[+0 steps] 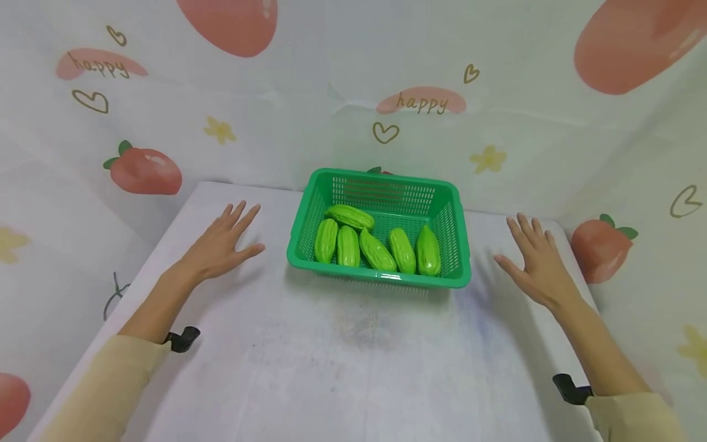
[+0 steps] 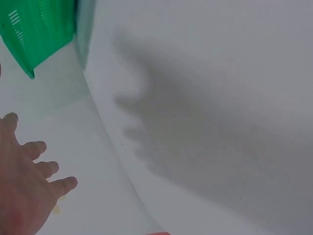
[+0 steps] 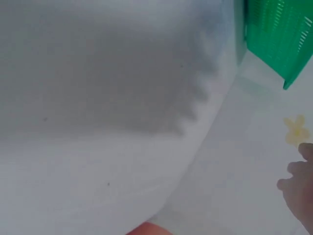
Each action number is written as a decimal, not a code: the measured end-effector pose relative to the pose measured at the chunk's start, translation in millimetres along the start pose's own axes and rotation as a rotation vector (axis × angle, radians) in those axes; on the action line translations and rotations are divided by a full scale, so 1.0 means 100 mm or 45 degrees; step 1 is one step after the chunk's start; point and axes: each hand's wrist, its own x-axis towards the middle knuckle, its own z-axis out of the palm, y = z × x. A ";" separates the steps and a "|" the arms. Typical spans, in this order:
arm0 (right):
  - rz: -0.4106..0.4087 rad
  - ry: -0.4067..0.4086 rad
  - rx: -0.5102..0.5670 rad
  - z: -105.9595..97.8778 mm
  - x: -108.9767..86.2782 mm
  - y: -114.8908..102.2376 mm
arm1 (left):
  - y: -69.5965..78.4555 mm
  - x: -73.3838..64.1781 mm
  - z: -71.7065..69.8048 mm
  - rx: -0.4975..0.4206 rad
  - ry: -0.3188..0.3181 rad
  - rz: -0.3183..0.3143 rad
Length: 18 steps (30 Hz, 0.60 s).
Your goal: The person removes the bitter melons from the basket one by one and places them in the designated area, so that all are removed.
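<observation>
A green plastic basket (image 1: 381, 279) with slotted walls stands toward the back of the white table. Several bright green bitter melons (image 1: 377, 250) lie inside it, most in a row along the near wall and one bitter melon (image 1: 350, 216) crosswise behind them at the left. My left hand (image 1: 221, 242) hovers to the left of the basket, fingers spread and holding nothing. On the basket's other side is my right hand (image 1: 536, 261), also spread and apart from it. Each wrist view shows a hand beside a corner of the basket, with the hand's shadow on the table.
The white table (image 1: 331, 368) has faint stains and specks in front of the basket. Behind and at both sides hangs a white cloth (image 1: 309, 80) printed with peaches, hearts and flowers. Black straps (image 1: 185, 339) sit at the wrists below beige sleeves.
</observation>
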 end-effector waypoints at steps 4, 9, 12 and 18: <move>-0.022 0.015 0.041 -0.02 0.08 -0.07 | 0.04 0.07 0.00 -0.066 -0.023 -0.027; -0.051 0.034 0.058 -0.01 0.17 -0.16 | 0.14 0.15 0.02 -0.127 -0.030 -0.018; -0.060 0.028 0.067 0.01 0.22 -0.22 | 0.20 0.21 0.05 -0.159 -0.026 0.011; -0.005 -0.030 0.079 0.07 0.33 -0.36 | 0.32 0.35 0.12 -0.256 -0.044 0.080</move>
